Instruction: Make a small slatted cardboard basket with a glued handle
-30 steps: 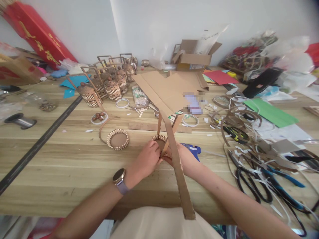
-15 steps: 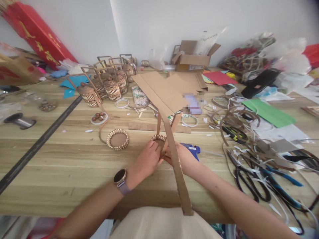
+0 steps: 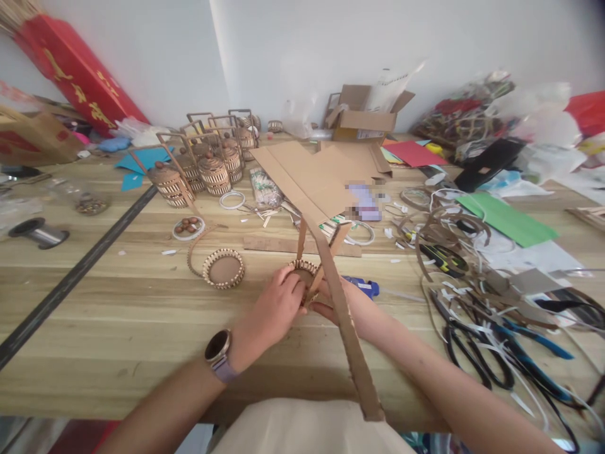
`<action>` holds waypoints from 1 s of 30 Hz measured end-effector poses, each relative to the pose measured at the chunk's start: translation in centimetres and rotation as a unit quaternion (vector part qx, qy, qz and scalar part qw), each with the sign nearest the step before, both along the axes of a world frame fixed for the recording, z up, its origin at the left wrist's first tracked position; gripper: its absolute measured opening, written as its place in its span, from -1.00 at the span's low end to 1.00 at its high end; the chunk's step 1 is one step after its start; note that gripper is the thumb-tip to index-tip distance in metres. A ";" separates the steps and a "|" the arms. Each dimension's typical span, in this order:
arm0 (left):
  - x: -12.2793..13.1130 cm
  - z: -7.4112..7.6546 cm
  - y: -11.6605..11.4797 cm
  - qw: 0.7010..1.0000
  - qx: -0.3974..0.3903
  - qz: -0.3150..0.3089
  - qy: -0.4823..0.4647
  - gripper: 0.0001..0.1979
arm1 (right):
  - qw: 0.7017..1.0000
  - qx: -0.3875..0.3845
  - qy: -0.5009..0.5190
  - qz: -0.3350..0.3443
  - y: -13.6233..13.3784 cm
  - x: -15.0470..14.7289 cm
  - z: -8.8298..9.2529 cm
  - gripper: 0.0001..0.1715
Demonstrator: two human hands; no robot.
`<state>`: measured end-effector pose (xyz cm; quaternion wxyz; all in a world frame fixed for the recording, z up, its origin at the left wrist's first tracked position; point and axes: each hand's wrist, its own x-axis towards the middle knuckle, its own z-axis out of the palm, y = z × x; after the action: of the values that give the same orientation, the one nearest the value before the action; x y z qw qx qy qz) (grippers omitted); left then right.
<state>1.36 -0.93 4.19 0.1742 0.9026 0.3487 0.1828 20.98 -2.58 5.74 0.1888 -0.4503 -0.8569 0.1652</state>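
Far left: wire spool (image 3: pixel 38 233). Upper left: clustered lidded baskets (image 3: pixel 213 173). Left of center: open round tray (image 3: pixel 225 270). Mid-frame: left hand (image 3: pixel 278 304), fingers curled, gripping near-left rim of the small basket (image 3: pixel 302 265); brown strip (image 3: pixel 347 321) slants down over right hand (image 3: pixel 353 304), fingers bent at basket's right side, exact hold hidden, can't tell. Just right: blue tool (image 3: pixel 366 287). Lower right: blue-handled pliers (image 3: pixel 539 364)

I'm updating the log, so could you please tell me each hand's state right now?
Left hand: closed, holding the small basket.
Right hand: also at the basket; its grip cannot be told behind the cardboard strip.
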 end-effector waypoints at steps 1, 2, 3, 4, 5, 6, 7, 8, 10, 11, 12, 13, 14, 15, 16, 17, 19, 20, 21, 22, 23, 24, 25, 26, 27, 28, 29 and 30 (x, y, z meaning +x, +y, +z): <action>-0.3 0.5 -0.2 1.000 0.019 0.007 -0.013 -0.86 | 1.000 -0.012 0.028 -0.001 -0.2 0.4 0.4 -0.90; -0.6 1.2 -0.4 0.999 0.038 0.015 -0.034 -0.89 | 0.998 -0.021 0.055 -0.002 -0.4 0.7 1.0 -0.87; -0.9 2.1 -0.6 0.997 0.051 0.025 -0.061 -0.92 | 0.996 -0.026 0.079 -0.008 -0.6 1.0 1.8 -0.85; -1.2 3.1 -0.9 0.993 0.054 0.036 -0.100 -0.95 | 0.994 -0.026 0.101 -0.020 -0.8 1.3 2.7 -0.83; -1.4 4.3 -1.3 0.987 0.043 0.054 -0.147 -0.92 | 0.992 -0.022 0.122 -0.036 -1.0 1.4 3.7 -0.82; -1.4 5.6 -1.6 0.979 0.013 0.083 -0.187 -0.89 | 0.988 -0.013 0.139 -0.060 -1.3 1.4 4.8 -0.82; -1.4 6.9 -2.0 0.965 -0.021 0.116 -0.235 -0.88 | 0.985 0.002 0.153 -0.081 -1.5 1.3 5.9 -0.83; -1.2 8.2 -2.3 0.947 -0.058 0.125 -0.289 -0.84 | 0.982 0.020 0.163 -0.095 -1.7 1.1 6.9 -0.84; -0.5 10.2 -2.6 0.910 -0.127 0.119 -0.377 -0.77 | 0.977 0.056 0.177 -0.107 -2.0 0.6 8.5 -0.85; -0.1 11.0 -2.7 0.897 -0.149 0.112 -0.400 -0.73 | 0.975 0.070 0.182 -0.107 -2.1 0.2 9.0 -0.85; 0.3 11.4 -2.6 0.889 -0.167 0.106 -0.413 -0.69 | 0.973 0.080 0.185 -0.107 -2.2 -0.1 9.4 -0.85; 0.7 11.7 -2.6 0.885 -0.179 0.100 -0.418 -0.66 | 0.972 0.087 0.188 -0.109 -2.2 -0.4 9.6 -0.86; 1.0 11.6 -2.5 0.884 -0.187 0.095 -0.418 -0.66 | 0.971 0.090 0.191 -0.113 -2.2 -0.6 9.6 -0.87; 1.3 11.4 -2.4 0.883 -0.190 0.091 -0.419 -0.67 | 0.970 0.090 0.194 -0.118 -2.1 -0.8 9.6 -0.88; 1.5 11.1 -2.3 0.883 -0.190 0.089 -0.419 -0.70 | 0.969 0.089 0.197 -0.123 -2.0 -0.9 9.5 -0.89; 1.6 10.6 -2.3 0.883 -0.187 0.089 -0.422 -0.71 | 0.968 0.087 0.200 -0.128 -1.9 -1.0 9.3 -0.90; 1.7 9.5 -2.4 0.880 -0.188 0.088 -0.426 -0.70 | 0.967 0.081 0.203 -0.132 -1.7 -1.1 9.1 -0.90; 1.8 9.0 -2.4 0.878 -0.194 0.088 -0.429 -0.68 | 0.967 0.080 0.203 -0.131 -1.6 -1.1 9.0 -0.91; 1.8 8.4 -2.4 0.874 -0.204 0.089 -0.431 -0.65 | 0.968 0.080 0.203 -0.128 -1.6 -1.1 8.9 -0.91; 1.9 8.0 -2.4 0.871 -0.214 0.092 -0.433 -0.63 | 0.968 0.081 0.203 -0.126 -1.5 -1.1 8.8 -0.91; 1.9 7.6 -2.4 0.867 -0.222 0.098 -0.434 -0.62 | 0.968 0.083 0.203 -0.124 -1.4 -1.1 8.7 -0.91; 2.0 7.2 -2.4 0.864 -0.229 0.108 -0.434 -0.61 | 0.968 0.084 0.203 -0.123 -1.4 -1.1 8.7 -0.91; 2.0 7.0 -2.3 0.862 -0.236 0.117 -0.433 -0.62 | 0.968 0.085 0.201 -0.123 -1.3 -1.0 8.6 -0.91; 2.0 6.8 -2.2 0.861 -0.244 0.123 -0.429 -0.64 | 0.968 0.085 0.200 -0.124 -1.3 -1.0 8.6 -0.91; 1.9 6.6 -2.1 0.862 -0.251 0.124 -0.421 -0.68 | 0.969 0.085 0.199 -0.124 -1.3 -1.0 8.5 -0.90; 1.8 6.5 -2.0 0.867 -0.254 0.123 -0.410 -0.74 | 0.969 0.084 0.198 -0.123 -1.3 -1.0 8.5 -0.90; 1.7 6.5 -1.9 0.876 -0.250 0.120 -0.395 -0.80 | 0.969 0.082 0.198 -0.121 -1.3 -1.0 8.5 -0.90; 1.6 6.4 -1.8 0.887 -0.237 0.116 -0.378 -0.84 | 0.969 0.081 0.199 -0.118 -1.3 -1.0 8.5 -0.89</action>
<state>2.98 -2.71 10.62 0.4790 0.6499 0.3918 0.4411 19.99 -3.86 14.23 0.4097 -0.4896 -0.7533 0.1583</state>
